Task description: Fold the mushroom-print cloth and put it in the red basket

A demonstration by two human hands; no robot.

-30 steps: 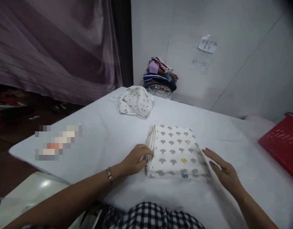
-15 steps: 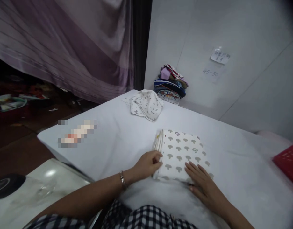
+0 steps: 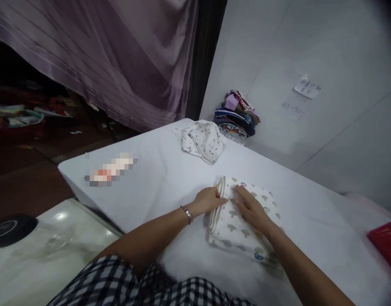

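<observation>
A folded white cloth with a grey mushroom print [image 3: 238, 231] lies on the white-covered table [image 3: 157, 187] in front of me. At its left folded edge, my left hand [image 3: 210, 199] grips the layers, thumb on top and fingers curled at the side. My right hand [image 3: 253, 210] rests flat on the upper face, fingers stretched toward the left edge. A bracelet circles my left wrist. Farther back lies a crumpled white cloth with small dark prints [image 3: 205, 140], apart from both hands.
A stack of folded clothes [image 3: 236, 114] stands by the wall at the table's back edge. A blurred-out object [image 3: 111, 170] lies on the left. Something red [image 3: 385, 244] is at the right edge. Beside the table is a pale glossy surface [image 3: 64, 233]; a purple curtain [image 3: 134, 55] hangs behind.
Both hands have moved toward the far side of the mushroom-print cloth. My right hand has slid up and left across its top. The view has shifted slightly.
</observation>
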